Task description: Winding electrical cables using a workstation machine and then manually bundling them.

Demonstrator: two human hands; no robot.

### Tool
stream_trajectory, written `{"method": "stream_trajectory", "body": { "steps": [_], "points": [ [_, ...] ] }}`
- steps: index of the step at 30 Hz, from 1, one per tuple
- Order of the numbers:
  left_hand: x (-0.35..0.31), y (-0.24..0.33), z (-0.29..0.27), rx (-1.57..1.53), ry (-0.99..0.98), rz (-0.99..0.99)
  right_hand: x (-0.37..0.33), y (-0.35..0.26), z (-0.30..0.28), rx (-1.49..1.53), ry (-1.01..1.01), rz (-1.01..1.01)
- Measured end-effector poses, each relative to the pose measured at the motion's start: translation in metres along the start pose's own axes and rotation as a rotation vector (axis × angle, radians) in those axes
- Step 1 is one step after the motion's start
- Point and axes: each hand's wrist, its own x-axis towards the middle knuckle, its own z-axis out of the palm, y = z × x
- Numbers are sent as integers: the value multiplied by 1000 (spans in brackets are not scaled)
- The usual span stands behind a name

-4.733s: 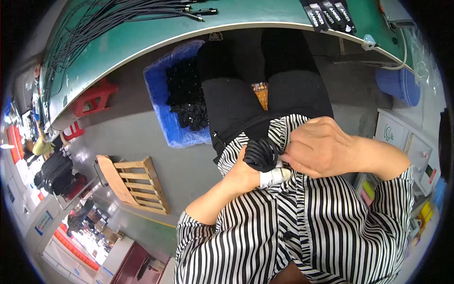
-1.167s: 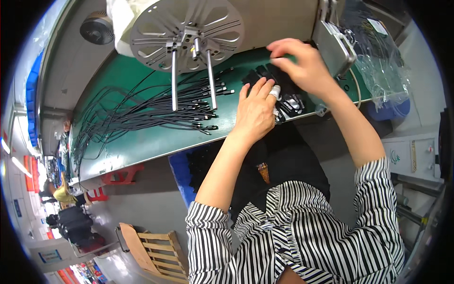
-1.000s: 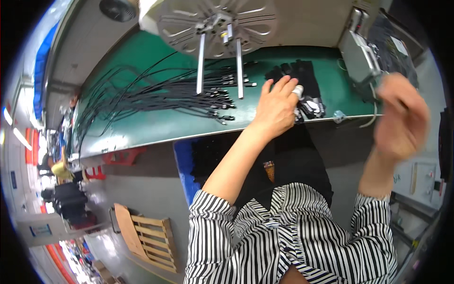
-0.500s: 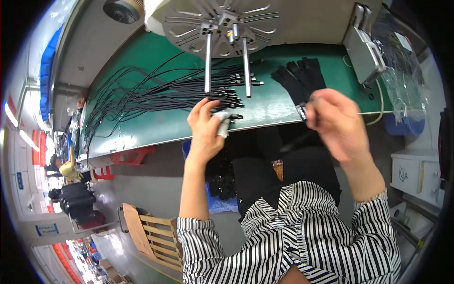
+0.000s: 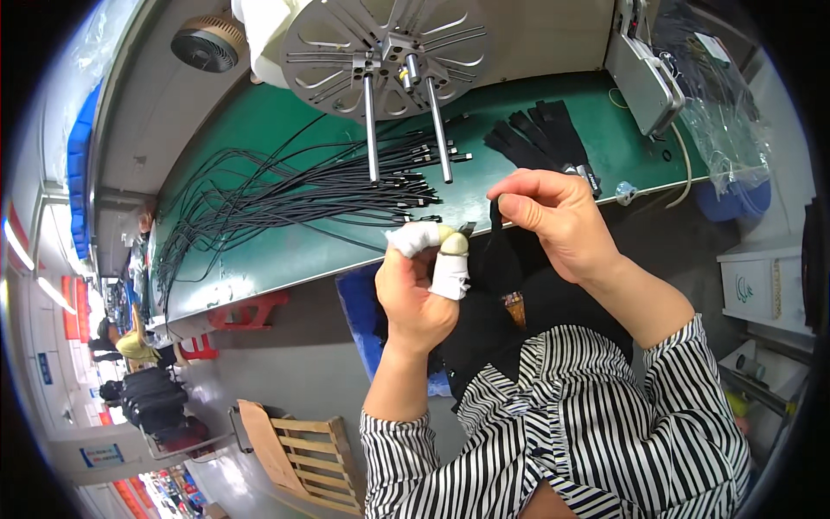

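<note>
My left hand (image 5: 419,290), thumb and index finger wrapped in white with pale finger covers, pinches the dark end of a black cable (image 5: 350,240) in front of the table edge. That cable trails left toward a bundle of black cables (image 5: 294,186), whose metal-tipped ends point right. My right hand (image 5: 562,216) is closed, thumb against index finger, on a thin black strap (image 5: 494,227) that hangs down between the two hands. Its lower end is lost against my dark clothing. Beyond the right hand lies a fanned stack of black straps (image 5: 546,138) with a printed label.
Above the green table (image 5: 285,259) juts a metal winding wheel (image 5: 385,52) with two long rods over the cables. A grey metal box (image 5: 644,78) and a clear plastic bag (image 5: 713,104) are at right. A wooden slatted chair (image 5: 316,454) stands lower left.
My left hand has come away from the cable ends toward me and rightward, now with a cable in its pinch. My right hand has moved left, and the strap now shows in it.
</note>
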Motion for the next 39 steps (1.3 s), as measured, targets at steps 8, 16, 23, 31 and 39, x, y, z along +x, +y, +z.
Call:
{"method": "stream_trajectory", "body": {
  "steps": [8,16,23,31,39],
  "points": [
    [1,-8,-1,0,-79,97,-5,-5,8,-288,-92,-208],
    [2,-8,-2,-9,-58,80,-3,0,4,-334,-53,-245],
    [0,-6,-5,-48,-9,-23,-1,2,2,-338,-70,-226],
    [2,-11,-9,18,-75,51,-2,2,4,-375,-86,-181],
    [2,-12,-9,102,-144,60,-1,5,4,-341,-141,-59]
  ]
}}
